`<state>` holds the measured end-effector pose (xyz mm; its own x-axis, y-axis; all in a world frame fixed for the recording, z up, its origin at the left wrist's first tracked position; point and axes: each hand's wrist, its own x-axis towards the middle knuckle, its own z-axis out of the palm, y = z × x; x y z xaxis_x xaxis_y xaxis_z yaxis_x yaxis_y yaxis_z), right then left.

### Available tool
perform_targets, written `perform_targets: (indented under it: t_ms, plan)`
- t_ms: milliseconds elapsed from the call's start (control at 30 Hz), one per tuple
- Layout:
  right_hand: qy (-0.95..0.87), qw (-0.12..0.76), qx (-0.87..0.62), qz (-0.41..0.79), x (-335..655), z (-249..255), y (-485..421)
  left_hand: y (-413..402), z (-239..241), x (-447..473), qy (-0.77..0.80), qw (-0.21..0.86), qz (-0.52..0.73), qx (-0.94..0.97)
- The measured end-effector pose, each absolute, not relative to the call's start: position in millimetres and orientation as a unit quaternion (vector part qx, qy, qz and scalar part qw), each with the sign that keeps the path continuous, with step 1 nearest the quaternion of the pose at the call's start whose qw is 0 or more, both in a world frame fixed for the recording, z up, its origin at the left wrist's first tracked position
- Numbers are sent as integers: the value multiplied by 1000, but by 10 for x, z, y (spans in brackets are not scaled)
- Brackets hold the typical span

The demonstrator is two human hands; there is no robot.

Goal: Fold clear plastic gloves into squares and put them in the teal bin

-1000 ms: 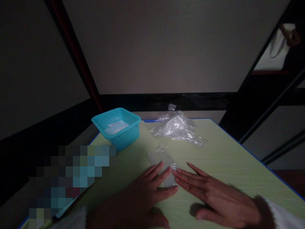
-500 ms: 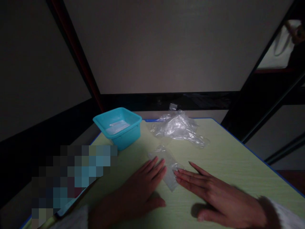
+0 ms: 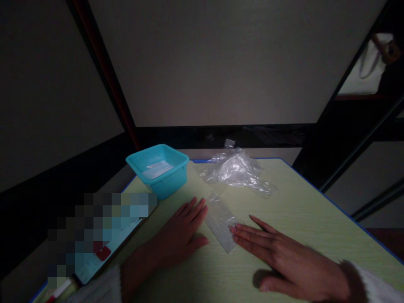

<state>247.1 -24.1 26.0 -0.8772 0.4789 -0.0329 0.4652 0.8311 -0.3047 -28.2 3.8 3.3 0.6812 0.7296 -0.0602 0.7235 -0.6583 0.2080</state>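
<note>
A flat, clear plastic bag [image 3: 221, 221] lies slantwise on the pale table between my two hands. My left hand [image 3: 183, 235] is spread palm down, its fingertips at the bag's left edge. The fingertips of my right hand [image 3: 277, 252] rest on the bag's right edge, fingers stretched out and thumb apart. Neither hand grips anything. Beyond the bag sits a crumpled heap of clear plastic [image 3: 236, 168]. At the back left stands a turquoise plastic basin [image 3: 168, 181] with a flat whitish packet [image 3: 158, 169] inside.
A light-blue flat object [image 3: 110, 252], partly blurred out, lies along the table's left edge. The table [image 3: 303, 202] has a blue rim, with dark-framed panels [image 3: 221, 63] behind it. A white bag [image 3: 362, 71] is off to the far right.
My left hand has slid left and slightly away from me, uncovering more of the flat bag's left side. My right hand stays almost where it was. The view has shifted slightly.
</note>
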Motion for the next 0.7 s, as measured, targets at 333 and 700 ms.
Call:
perform_targets:
  t_ms: [333,700]
  plan:
    - [-955,114,-269,53,2413,236,-233,-25,-29,-238,341,12,182,922]
    - [-964,180,-197,-17,2300,157,-313,-73,13,-167,301,52,206,930]
